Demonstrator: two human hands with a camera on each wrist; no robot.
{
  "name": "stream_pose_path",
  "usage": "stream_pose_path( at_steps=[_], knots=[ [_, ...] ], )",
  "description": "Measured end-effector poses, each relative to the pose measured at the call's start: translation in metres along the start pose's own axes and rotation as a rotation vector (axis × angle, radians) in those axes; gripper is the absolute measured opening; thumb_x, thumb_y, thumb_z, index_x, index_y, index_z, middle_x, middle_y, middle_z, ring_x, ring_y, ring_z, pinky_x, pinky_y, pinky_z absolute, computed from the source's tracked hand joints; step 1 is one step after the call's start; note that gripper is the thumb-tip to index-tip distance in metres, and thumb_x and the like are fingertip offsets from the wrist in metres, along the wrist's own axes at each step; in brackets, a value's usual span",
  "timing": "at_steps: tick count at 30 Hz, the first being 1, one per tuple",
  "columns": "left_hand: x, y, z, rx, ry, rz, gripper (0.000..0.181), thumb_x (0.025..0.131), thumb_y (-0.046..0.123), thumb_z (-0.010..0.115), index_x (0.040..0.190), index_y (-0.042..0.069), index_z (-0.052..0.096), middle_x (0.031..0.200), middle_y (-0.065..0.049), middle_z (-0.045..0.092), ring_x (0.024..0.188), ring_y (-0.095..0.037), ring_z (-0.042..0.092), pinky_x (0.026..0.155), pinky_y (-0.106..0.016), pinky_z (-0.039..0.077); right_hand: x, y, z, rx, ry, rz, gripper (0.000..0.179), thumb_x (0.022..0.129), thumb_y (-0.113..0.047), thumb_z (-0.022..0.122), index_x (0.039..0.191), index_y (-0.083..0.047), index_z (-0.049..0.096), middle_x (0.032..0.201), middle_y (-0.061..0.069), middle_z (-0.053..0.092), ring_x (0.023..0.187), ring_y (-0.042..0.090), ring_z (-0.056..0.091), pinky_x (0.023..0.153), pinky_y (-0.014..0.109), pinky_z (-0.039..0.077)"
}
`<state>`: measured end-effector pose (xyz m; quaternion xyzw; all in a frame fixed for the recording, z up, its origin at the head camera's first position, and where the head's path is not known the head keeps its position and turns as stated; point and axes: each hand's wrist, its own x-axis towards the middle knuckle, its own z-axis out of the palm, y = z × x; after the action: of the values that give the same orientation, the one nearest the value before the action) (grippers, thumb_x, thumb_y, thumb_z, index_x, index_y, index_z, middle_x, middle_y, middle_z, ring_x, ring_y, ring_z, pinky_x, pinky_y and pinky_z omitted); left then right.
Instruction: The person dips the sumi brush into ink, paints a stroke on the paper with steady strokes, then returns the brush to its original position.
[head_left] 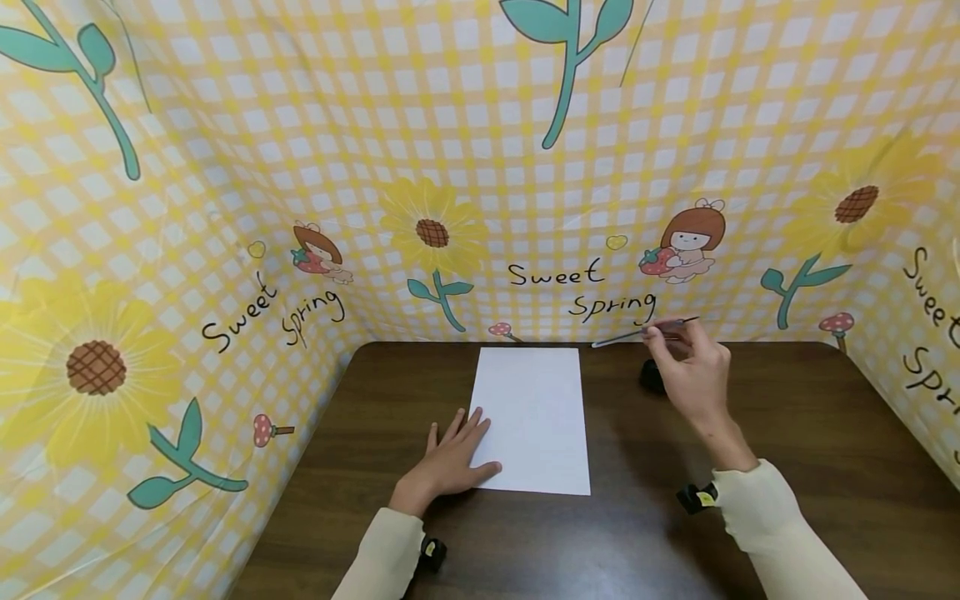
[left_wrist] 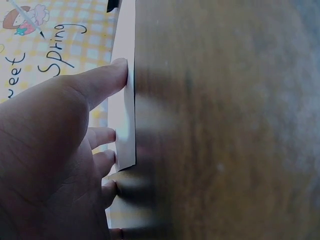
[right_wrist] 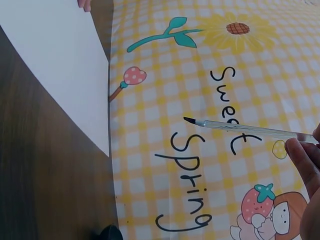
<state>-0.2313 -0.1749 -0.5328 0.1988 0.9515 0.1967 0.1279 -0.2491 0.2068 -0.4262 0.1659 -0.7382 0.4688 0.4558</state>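
Observation:
A blank white sheet of paper point(head_left: 532, 417) lies on the dark wooden table. My left hand point(head_left: 448, 465) rests on its lower left edge with fingers spread and thumb near the bottom corner. Above the table, to the right of the paper, my right hand point(head_left: 699, 379) pinches a thin paintbrush point(head_left: 621, 337) between thumb and fingers. In the right wrist view the paintbrush point(right_wrist: 240, 129) shows a clear handle and a dark pointed tip, which touches nothing. The left wrist view has the left thumb point(left_wrist: 107, 80) at the paper's edge.
Partly hidden behind the right hand, a small black object point(head_left: 652, 377) stands on the table point(head_left: 375, 408); its kind cannot be made out. A yellow checked cloth point(head_left: 360, 308) with printed flowers and lettering rises around the back and sides. Black wrist devices sit at both cuffs.

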Motion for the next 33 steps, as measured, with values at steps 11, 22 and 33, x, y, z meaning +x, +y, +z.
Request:
stream_pose_path(
  at_steps=[11, 22, 33],
  knots=[
    [0.001, 0.000, 0.000, 0.003, 0.001, -0.002, 0.085, 0.103, 0.058, 0.060, 0.170, 0.016, 0.029, 0.181, -0.006, 0.013, 0.168, -0.036, 0.004, 0.126, -0.077, -0.003, -0.003, -0.005, 0.016, 0.059, -0.008, 0.019, 0.010, 0.094, 0.008, 0.073, 0.104, 0.007, 0.072, 0.091, 0.022, 0.080, 0.086, -0.018, 0.070, 0.075, 0.003, 0.053],
    [0.003, -0.002, 0.001, 0.021, -0.014, -0.009, 0.087, 0.103, 0.059, 0.059, 0.172, 0.017, 0.025, 0.181, -0.004, 0.011, 0.169, -0.036, 0.002, 0.126, -0.076, -0.005, -0.013, -0.006, 0.035, 0.062, -0.017, 0.028, 0.011, 0.094, 0.006, 0.076, 0.104, 0.004, 0.072, 0.091, 0.018, 0.081, 0.086, -0.017, 0.068, 0.073, 0.003, 0.053],
    [0.003, -0.003, 0.003, 0.030, -0.022, -0.013, 0.089, 0.102, 0.061, 0.059, 0.172, 0.018, 0.024, 0.182, -0.003, 0.010, 0.169, -0.035, 0.001, 0.126, -0.076, -0.006, -0.021, -0.009, 0.053, 0.099, -0.042, 0.026, 0.011, 0.094, 0.006, 0.076, 0.104, 0.003, 0.072, 0.092, 0.017, 0.081, 0.083, 0.001, 0.075, 0.076, 0.007, 0.055]
  ],
)
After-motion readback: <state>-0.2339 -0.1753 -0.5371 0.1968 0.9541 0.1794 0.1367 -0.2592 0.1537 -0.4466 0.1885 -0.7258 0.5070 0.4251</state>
